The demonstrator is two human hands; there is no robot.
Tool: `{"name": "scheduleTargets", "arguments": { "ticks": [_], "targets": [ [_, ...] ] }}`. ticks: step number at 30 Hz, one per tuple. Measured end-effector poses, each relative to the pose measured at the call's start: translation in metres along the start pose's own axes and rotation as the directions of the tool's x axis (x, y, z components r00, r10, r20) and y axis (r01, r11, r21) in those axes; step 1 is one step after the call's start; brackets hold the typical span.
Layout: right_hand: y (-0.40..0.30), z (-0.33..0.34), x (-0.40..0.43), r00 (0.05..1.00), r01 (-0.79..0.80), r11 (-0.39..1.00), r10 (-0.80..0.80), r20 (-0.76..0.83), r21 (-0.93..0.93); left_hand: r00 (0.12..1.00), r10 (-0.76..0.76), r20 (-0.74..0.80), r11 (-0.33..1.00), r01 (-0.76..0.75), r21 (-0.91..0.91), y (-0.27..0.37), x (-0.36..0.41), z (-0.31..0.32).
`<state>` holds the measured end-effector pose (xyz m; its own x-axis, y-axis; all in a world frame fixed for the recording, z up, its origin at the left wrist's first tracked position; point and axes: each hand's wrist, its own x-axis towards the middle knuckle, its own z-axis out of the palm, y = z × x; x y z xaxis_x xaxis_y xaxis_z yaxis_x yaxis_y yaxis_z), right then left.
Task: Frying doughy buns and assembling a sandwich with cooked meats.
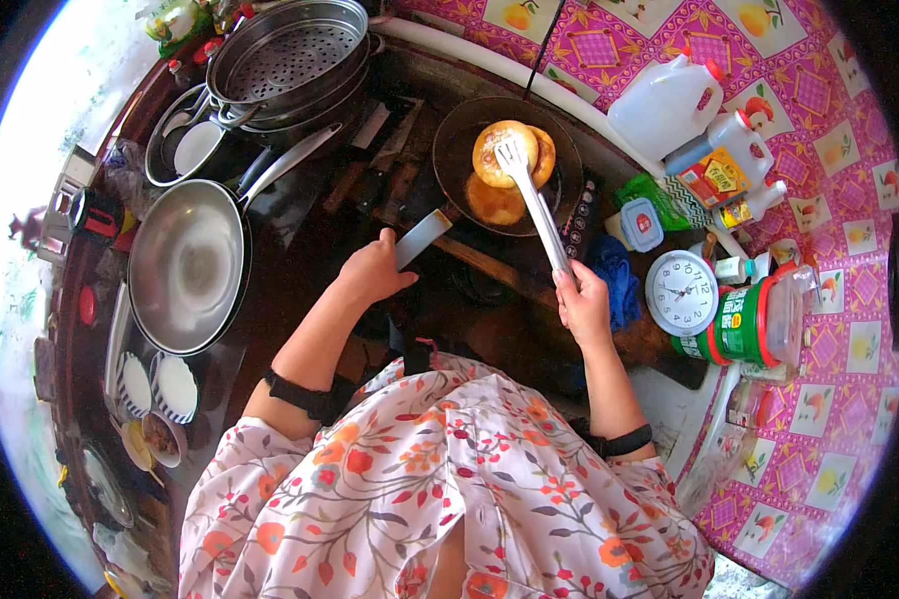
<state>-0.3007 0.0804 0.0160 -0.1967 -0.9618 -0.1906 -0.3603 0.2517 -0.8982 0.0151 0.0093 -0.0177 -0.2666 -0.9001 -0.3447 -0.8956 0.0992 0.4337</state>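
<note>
My left hand [374, 268] grips the end of the pale handle [421, 238] of a dark frying pan [451, 168]. Three round browned flatbreads are in the pan. The top flatbread [490, 156] overlaps a second flatbread [545, 157] on its right, while a darker, glossy flatbread [494, 201] lies toward me. In my right hand [584, 303] are metal tongs [541, 213] with a slotted head. That head lies over the top flatbread; whether it pinches the bread, I cannot tell.
A steel steamer pot [292, 52] and a wide steel pan [187, 266] stand left. To the right are plastic jugs [663, 101], a blue cloth [614, 281], a round clock [682, 292] and green tubs [742, 322]. A control panel [578, 221] shows beside the frying pan.
</note>
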Motion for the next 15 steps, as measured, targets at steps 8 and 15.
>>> {"name": "scheduleTargets", "arguments": {
  "ticks": [8,15],
  "targets": [
    [0.006,0.0,0.001,0.993,0.091,0.995,-0.093,-0.077,-0.038,0.999,0.027,0.026,1.0,-0.028,0.01,0.0,-0.001,-0.002],
    [-0.006,0.0,-0.003,0.996,0.038,0.986,-0.023,-0.092,0.165,0.999,0.027,0.019,0.999,-0.028,0.019,-0.002,-0.001,-0.002]
  ]
}}
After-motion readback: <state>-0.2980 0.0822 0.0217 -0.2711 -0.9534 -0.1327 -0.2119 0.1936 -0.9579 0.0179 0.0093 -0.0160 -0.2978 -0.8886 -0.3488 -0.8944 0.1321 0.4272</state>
